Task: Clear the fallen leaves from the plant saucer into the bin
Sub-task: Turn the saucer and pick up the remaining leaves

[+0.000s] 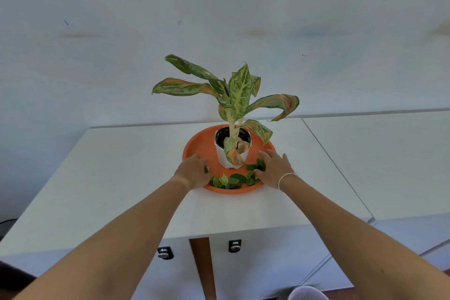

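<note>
An orange plant saucer (pixel 194 143) sits on the white cabinet top with a white pot (pixel 227 157) and a variegated plant (pixel 237 95) in it. Several small green fallen leaves (pixel 231 180) lie along the saucer's near rim. My left hand (pixel 193 170) rests palm down on the saucer's left side, fingers spread, touching a leaf at its edge. On the right side lies my right hand (pixel 274 168), flat over more leaves (pixel 255 166). Neither hand visibly grips anything. The rim of a white bin (pixel 308 293) shows at the bottom edge.
The white cabinet top (pixel 121 178) extends left of the saucer, and a second cabinet (pixel 377 153) adjoins on the right. Two drawer locks (pixel 165 252) sit on the cabinet front below. A pale wall stands close behind.
</note>
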